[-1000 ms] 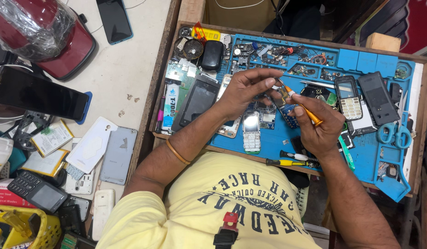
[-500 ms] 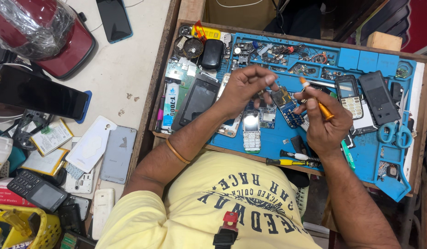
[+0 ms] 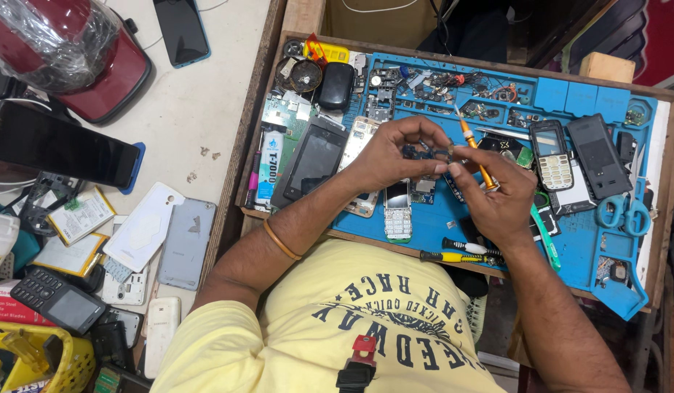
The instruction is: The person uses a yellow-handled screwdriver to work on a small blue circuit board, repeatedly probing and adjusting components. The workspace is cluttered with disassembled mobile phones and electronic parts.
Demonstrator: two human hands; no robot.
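Left hand [image 3: 391,156] is pinching small circuit board [image 3: 424,153] above blue mat [image 3: 570,240] for access; right hand [image 3: 497,196] is gripping orange screwdriver [image 3: 474,153], tip up.

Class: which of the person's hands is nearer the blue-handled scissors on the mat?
Right. The right hand with the orange screwdriver sits just beside the scissors; the left hand is farther away.

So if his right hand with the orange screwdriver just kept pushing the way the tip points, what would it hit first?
Probably the small dark circuit board pinched in the left hand. The right hand aims the orange-handled screwdriver down-left, with its tip hidden by the fingers, so depth is a guess.
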